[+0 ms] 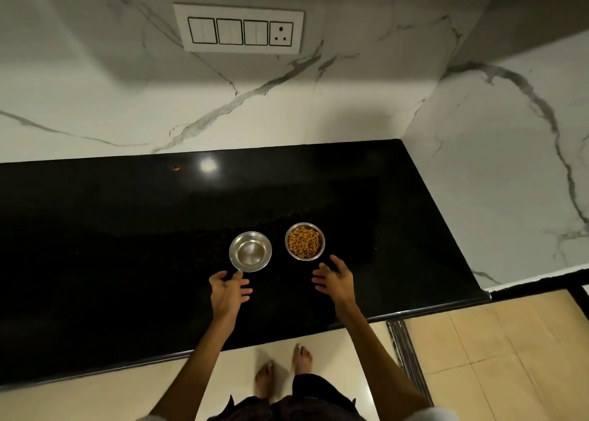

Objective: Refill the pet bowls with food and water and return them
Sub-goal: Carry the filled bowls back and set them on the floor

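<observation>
While both hands hover spread and empty, the left hand (pixel 230 288) nearly touches the steel bowl (pixel 250 251); the right hand (pixel 334 277) sits just short of the kibble bowl (pixel 304 241) beside it.

Steel bowl (pixel 250 251) possibly empty, kibble bowl (pixel 304 241), hands (pixel 230 290) apart

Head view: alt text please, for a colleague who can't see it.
Two steel bowls sit side by side on a black countertop: the kibble bowl full, the other bowl without kibble. Both hands, left hand and right hand, reach toward them, open.
</observation>
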`<state>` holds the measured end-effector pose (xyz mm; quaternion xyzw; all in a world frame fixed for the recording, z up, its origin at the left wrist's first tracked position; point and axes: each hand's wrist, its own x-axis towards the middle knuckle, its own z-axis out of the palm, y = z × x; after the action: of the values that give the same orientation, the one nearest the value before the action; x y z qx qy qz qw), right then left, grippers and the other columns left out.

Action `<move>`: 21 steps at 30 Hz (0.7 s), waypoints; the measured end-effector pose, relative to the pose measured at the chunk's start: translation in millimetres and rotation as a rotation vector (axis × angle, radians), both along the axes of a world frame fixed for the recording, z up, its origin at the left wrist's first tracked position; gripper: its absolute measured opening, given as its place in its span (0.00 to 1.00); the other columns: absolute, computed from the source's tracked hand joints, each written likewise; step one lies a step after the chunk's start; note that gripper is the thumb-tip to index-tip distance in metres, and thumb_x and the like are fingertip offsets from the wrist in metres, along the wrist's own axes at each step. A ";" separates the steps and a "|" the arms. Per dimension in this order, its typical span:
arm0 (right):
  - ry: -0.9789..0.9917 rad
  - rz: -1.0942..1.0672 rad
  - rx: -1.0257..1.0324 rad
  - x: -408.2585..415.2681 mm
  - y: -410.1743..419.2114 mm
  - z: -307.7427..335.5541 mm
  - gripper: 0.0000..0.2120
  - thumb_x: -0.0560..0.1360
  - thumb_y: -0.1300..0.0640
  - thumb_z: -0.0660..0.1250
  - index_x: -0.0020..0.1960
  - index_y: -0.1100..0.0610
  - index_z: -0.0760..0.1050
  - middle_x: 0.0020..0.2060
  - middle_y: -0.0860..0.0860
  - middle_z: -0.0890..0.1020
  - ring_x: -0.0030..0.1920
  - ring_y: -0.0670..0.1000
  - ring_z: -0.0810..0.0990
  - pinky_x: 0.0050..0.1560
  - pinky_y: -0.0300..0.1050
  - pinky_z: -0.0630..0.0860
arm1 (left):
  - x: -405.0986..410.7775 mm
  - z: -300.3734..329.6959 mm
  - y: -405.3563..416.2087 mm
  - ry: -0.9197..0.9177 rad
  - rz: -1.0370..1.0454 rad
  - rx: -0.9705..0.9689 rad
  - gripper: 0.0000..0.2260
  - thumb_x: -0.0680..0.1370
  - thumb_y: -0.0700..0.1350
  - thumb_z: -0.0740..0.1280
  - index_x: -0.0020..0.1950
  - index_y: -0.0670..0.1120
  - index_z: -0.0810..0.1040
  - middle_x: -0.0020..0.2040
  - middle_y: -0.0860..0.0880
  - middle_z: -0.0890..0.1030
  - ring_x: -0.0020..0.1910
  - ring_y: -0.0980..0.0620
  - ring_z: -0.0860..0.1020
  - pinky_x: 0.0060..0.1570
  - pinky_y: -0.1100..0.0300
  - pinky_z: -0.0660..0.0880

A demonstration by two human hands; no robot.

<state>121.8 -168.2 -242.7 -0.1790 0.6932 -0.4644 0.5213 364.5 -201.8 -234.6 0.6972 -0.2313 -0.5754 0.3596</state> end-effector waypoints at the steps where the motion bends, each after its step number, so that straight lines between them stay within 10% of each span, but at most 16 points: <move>1: -0.017 0.006 0.000 -0.1 -3.7 -1.4 0.27 0.84 0.60 0.66 0.80 0.54 0.63 0.51 0.59 0.87 0.51 0.58 0.88 0.49 0.50 0.85 | -1.0 -2.5 -2.1 0.030 0.015 0.009 0.23 0.85 0.44 0.66 0.77 0.44 0.61 0.52 0.38 0.84 0.49 0.39 0.85 0.49 0.46 0.82; 21: -0.146 0.133 -0.061 6.5 -29.5 1.6 0.24 0.87 0.56 0.60 0.81 0.50 0.61 0.48 0.59 0.88 0.46 0.64 0.88 0.44 0.53 0.86 | -4.7 -3.3 -3.5 0.267 0.005 -0.054 0.28 0.87 0.42 0.60 0.85 0.56 0.53 0.53 0.39 0.87 0.50 0.37 0.87 0.46 0.49 0.85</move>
<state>128.3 -197.7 -241.2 -0.2061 0.6254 -0.4613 0.5946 359.8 -205.3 -237.9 0.6052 -0.1949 -0.6556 0.4075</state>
